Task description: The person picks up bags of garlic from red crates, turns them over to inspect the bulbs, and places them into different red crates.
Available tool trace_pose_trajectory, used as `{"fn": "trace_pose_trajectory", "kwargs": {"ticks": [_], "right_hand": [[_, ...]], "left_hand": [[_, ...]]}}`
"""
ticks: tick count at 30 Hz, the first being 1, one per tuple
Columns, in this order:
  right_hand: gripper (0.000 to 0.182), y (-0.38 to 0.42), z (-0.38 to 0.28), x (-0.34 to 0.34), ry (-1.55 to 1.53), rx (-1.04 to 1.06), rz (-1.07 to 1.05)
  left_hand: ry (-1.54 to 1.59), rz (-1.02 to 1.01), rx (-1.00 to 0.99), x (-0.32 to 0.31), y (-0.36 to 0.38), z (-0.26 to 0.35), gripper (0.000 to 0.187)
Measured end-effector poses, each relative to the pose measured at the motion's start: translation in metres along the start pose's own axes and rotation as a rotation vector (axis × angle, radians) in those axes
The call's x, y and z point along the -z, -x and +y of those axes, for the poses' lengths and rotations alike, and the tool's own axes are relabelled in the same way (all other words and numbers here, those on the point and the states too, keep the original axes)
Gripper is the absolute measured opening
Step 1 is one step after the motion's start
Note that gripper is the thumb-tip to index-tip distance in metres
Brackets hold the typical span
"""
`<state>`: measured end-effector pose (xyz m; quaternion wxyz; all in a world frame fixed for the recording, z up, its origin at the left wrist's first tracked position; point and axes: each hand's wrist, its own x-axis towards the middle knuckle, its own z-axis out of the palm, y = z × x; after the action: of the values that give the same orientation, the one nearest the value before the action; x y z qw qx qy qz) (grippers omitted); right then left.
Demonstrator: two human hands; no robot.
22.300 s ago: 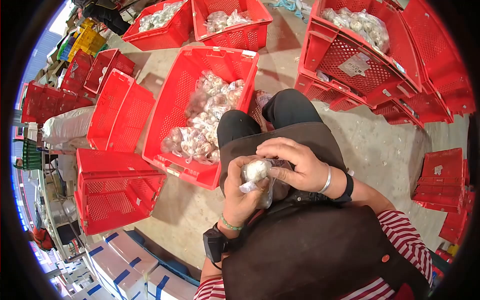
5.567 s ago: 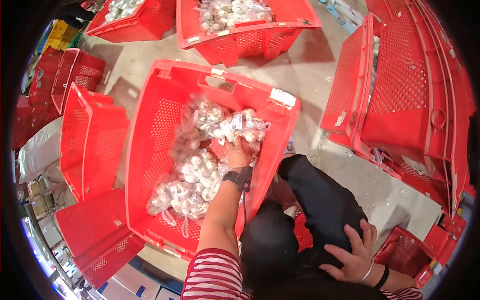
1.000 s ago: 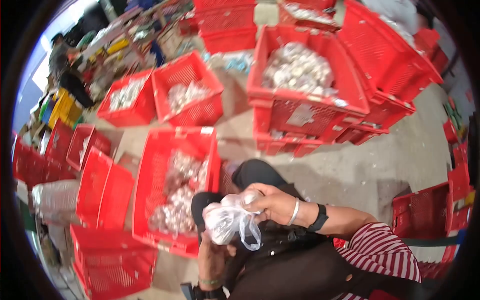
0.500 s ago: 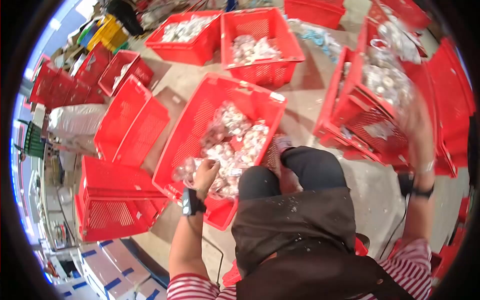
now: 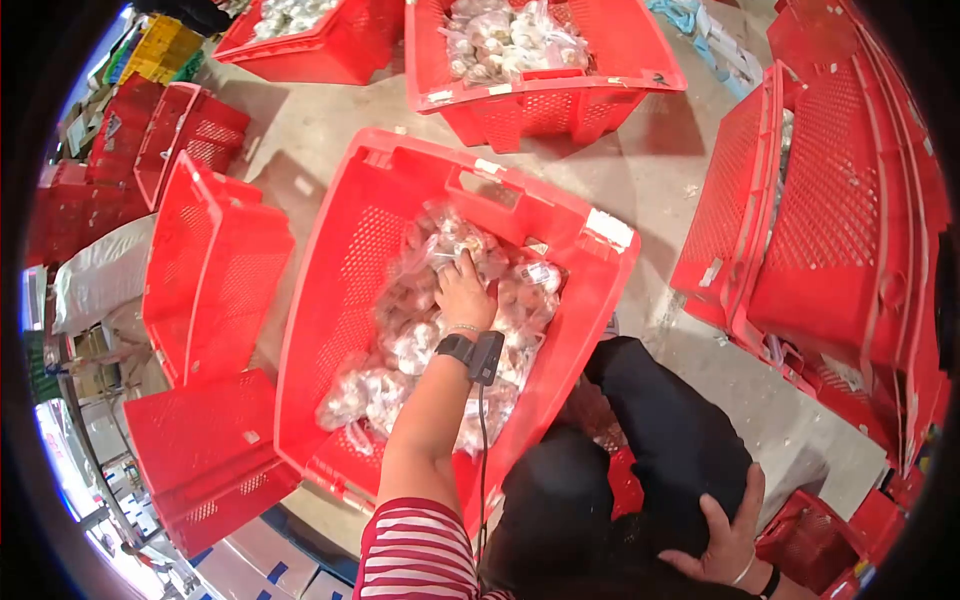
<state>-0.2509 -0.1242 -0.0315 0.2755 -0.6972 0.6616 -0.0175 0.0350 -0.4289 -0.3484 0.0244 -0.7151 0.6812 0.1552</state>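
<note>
Plastic bags of garlic (image 5: 405,345) are heaped inside the big red crate (image 5: 335,225), right by the knees. Left hand (image 5: 465,298) is down on the bags, fingers a bit apart, but can't tell if it's pinching one. Right hand (image 5: 725,550) just rests on the dark trousers (image 5: 665,420), fingers spread wide, holding nothing. Another garlic crate (image 5: 540,108) sits just beyond.

Your left hand (image 5: 466,297) covers part of the garlic bags (image 5: 408,348) beneath it, hiding whether you grip one; the print on the bag label (image 5: 541,274) is too small to read, and the top edge cuts off the upper crate (image 5: 548,88)
</note>
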Motion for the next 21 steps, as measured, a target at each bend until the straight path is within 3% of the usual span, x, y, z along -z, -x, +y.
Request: {"fn": "trace_pose_trajectory", "kwargs": {"ticks": [2, 5, 9, 11, 12, 15, 16, 18, 19, 21], "right_hand": [[0.093, -0.016, -0.006, 0.009, -0.01, -0.023, 0.005], [0.076, -0.03, -0.013, 0.008, -0.111, -0.114, 0.193], [0.091, -0.015, -0.003, 0.002, -0.16, -0.06, 0.076], [0.088, -0.018, -0.005, 0.0, -0.143, -0.023, 0.125], [0.088, -0.016, -0.005, -0.001, -0.144, -0.013, 0.143], [0.087, -0.009, -0.008, -0.002, -0.104, 0.015, 0.135], [0.086, -0.01, -0.009, 0.0, -0.084, 0.013, 0.099], [0.084, -0.012, -0.011, 0.002, -0.067, 0.021, 0.082], [0.08, -0.013, -0.012, 0.0, -0.083, 0.033, 0.108], [0.076, -0.012, -0.017, -0.003, -0.079, 0.049, 0.165]], "left_hand": [[-0.257, 0.176, -0.085, -0.015, -0.027, 0.005, 0.081], [-0.344, 0.091, -0.02, -0.037, -0.062, -0.001, 0.062], [-0.245, 0.02, -0.098, -0.037, -0.07, -0.024, 0.056], [-0.007, 0.113, -0.208, -0.024, -0.064, -0.035, 0.051], [-0.012, 0.133, -0.211, -0.016, -0.063, -0.041, 0.051], [0.521, 0.129, -0.137, 0.001, -0.054, -0.065, 0.042], [0.515, 0.141, -0.141, 0.008, -0.044, -0.073, 0.042], [1.295, -0.076, 0.024, 0.042, -0.015, -0.075, 0.035], [1.367, -0.122, 0.124, 0.062, 0.004, -0.073, 0.034], [1.544, -0.171, 0.05, 0.101, 0.049, -0.069, 0.037]]}}
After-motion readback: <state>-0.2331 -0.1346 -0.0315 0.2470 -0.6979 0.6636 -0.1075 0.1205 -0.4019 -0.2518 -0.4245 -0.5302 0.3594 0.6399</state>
